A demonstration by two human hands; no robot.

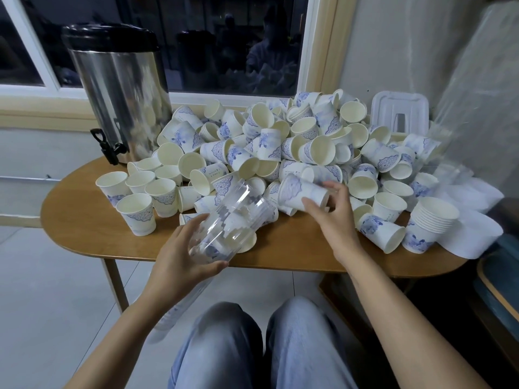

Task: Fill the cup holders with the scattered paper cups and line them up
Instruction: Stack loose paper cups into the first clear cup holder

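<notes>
A big heap of white paper cups with blue patterns (280, 147) covers the back and right of the wooden table (84, 228). My left hand (182, 254) grips a clear plastic cup holder (230, 220), tilted over the table's front edge, its closed end pointing toward the heap. My right hand (334, 211) holds one paper cup (302, 192) on its side, just right of the holder's far end. A few upright cups (137, 213) stand at the left. A nested stack of cups (431, 223) stands at the right.
A steel drink dispenser with a black lid and tap (120, 94) stands at the table's back left. A white plastic lid (398, 110) leans against the wall at the back right. White paper or plastic wrap (471, 228) lies at the right. My knees (252, 346) are below the table edge.
</notes>
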